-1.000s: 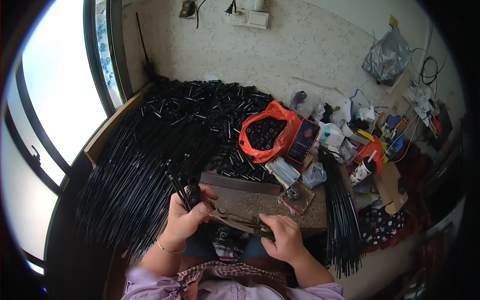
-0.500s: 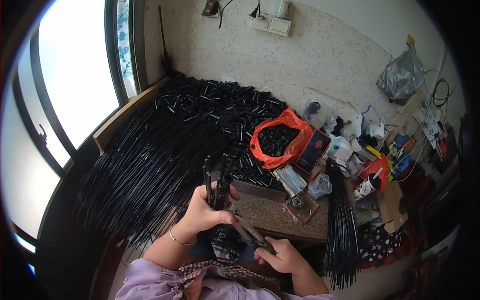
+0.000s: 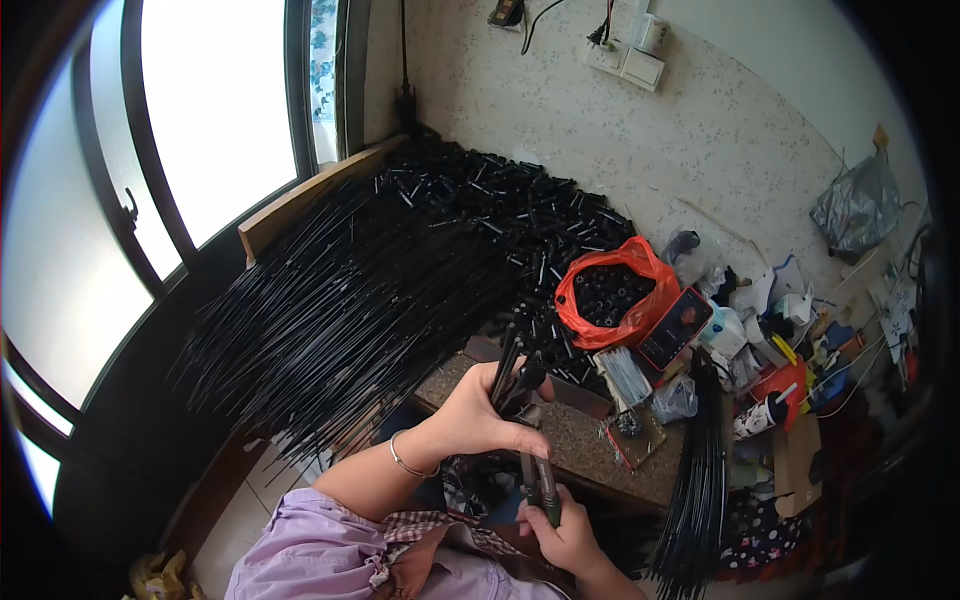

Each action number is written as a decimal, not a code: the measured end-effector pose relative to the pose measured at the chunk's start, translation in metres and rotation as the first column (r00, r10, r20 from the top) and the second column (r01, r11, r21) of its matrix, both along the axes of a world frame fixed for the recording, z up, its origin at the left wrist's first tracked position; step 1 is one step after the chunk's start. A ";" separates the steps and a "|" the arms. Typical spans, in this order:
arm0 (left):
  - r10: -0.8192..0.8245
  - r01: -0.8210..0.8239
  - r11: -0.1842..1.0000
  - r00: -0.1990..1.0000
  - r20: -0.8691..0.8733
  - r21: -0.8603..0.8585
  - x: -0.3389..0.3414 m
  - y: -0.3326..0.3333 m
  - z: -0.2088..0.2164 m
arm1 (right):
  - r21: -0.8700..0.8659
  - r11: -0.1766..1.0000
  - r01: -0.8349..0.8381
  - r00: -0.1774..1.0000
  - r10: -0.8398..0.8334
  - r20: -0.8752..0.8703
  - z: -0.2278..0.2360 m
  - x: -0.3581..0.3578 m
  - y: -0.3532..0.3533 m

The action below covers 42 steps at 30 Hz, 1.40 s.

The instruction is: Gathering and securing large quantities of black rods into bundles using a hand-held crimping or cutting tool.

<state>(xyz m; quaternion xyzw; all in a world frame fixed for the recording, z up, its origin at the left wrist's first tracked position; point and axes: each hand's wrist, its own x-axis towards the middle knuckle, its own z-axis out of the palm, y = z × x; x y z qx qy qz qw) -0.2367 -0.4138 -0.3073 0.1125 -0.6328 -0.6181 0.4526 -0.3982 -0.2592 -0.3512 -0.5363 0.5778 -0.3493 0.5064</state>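
Note:
My left hand (image 3: 478, 415) is closed around several thin black rods (image 3: 506, 372) and a black fitting, held upright above the front edge of the worktable (image 3: 575, 438). Below it, my right hand (image 3: 568, 535) grips a plier-like tool (image 3: 547, 485) with dark green grips, its upper end close to my left thumb. Where the tool meets the rods is hidden behind my left hand. Beyond my hands lie a wide heap of long black rods (image 3: 330, 300) and a pile of short black tubes (image 3: 480, 190).
An orange-red plastic bag (image 3: 655, 268) of small black parts stands right of the pile, beside a phone (image 3: 674, 328) and a box of thin sticks (image 3: 624, 377). Another rod bundle (image 3: 692, 480) hangs over the table's right edge. A patterned cup (image 3: 758, 416) stands among clutter farther right.
The view has swung left, so the scene sits farther right and the window shows more. My hands have drawn closer together, still holding the rods and the tool.

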 end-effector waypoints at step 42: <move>0.082 -0.100 0.985 0.989 0.126 0.140 -0.044 -0.006 -0.059 | -0.511 0.797 0.322 0.401 -0.604 -0.689 -0.116 -0.177 -0.095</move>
